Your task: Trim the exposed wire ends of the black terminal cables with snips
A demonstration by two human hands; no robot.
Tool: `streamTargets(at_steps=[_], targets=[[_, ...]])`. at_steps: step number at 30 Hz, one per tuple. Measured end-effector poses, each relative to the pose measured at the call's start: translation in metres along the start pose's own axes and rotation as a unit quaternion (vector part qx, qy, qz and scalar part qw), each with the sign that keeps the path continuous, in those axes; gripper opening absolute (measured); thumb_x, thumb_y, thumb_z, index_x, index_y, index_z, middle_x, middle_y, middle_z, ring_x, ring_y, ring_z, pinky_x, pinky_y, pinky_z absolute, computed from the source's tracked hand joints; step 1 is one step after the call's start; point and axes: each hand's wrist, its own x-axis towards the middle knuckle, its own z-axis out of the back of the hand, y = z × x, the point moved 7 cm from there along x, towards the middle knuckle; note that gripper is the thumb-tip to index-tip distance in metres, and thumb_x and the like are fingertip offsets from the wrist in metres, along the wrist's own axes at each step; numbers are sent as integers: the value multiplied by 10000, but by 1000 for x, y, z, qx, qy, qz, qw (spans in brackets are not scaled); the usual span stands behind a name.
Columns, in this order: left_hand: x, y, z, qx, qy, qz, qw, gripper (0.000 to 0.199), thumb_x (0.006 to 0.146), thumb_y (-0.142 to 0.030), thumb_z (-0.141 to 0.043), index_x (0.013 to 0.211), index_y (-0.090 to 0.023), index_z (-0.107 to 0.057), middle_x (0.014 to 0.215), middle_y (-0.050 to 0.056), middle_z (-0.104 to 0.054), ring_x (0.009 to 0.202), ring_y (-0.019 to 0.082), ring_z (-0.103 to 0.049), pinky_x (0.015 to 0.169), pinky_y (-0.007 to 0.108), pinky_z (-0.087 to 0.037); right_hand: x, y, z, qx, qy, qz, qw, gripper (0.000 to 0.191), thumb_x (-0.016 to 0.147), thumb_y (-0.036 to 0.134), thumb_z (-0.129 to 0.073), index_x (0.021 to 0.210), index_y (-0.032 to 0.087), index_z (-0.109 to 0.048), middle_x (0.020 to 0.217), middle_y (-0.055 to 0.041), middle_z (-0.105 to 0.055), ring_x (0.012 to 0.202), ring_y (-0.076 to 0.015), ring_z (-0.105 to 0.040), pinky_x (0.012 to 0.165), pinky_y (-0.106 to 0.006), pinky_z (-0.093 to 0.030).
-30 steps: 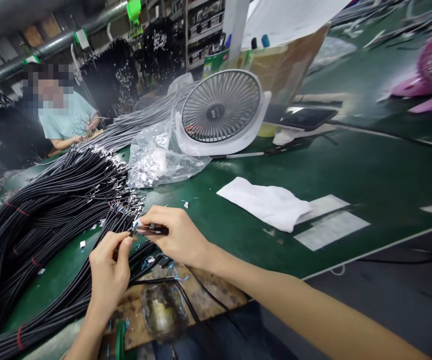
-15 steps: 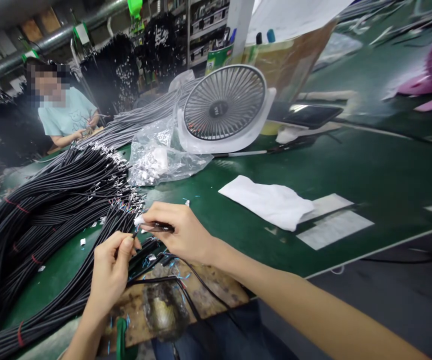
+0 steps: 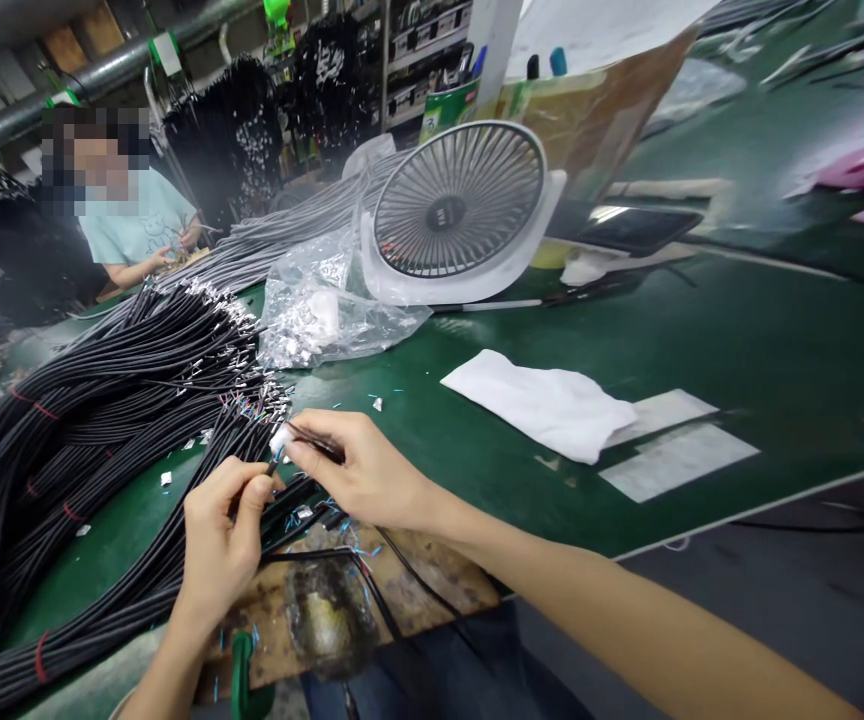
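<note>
My left hand [image 3: 222, 525] pinches the end of a black cable [image 3: 273, 467] between thumb and forefinger, with a short blue wire at its tip. Close by on the right, my right hand [image 3: 376, 470] is closed around dark, slim tweezers [image 3: 318, 441]. A small white piece [image 3: 280, 438] shows at its fingertips, touching or just beside the cable end; I cannot tell whether it is wrapped on a finger. Bundles of black cables [image 3: 94, 420] with stripped, silvery ends lie left of both hands. Under them is a stained wooden board [image 3: 432, 575] strewn with blue wire scraps.
A fan [image 3: 458, 205] stands on the green table [image 3: 739, 340], beside a clear plastic bag [image 3: 334, 320]. White cloth [image 3: 541, 405] and paper strips [image 3: 679, 462] lie to the right. A green clamp [image 3: 241, 670] grips the board's front. Another person [image 3: 136, 225] sits across the table.
The view has shifted slightly. My right hand has turned a little at the cable end, and the tweezers lie closer along the fingers. My left hand keeps its pinch on the cable.
</note>
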Motion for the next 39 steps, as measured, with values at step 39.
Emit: streamTargets(at_steps=[39], targets=[[-15,-29,30,103,-219,-121,963,82,750,-128,-641,807,-175,-676,629,-10,-599,520,94,-499,463,216,-369,-7,10,0,-53,-18,4,998,212,864,241,-538,907,150,-725,729,-32,-626,692,-113,-548,618,-229,-403]])
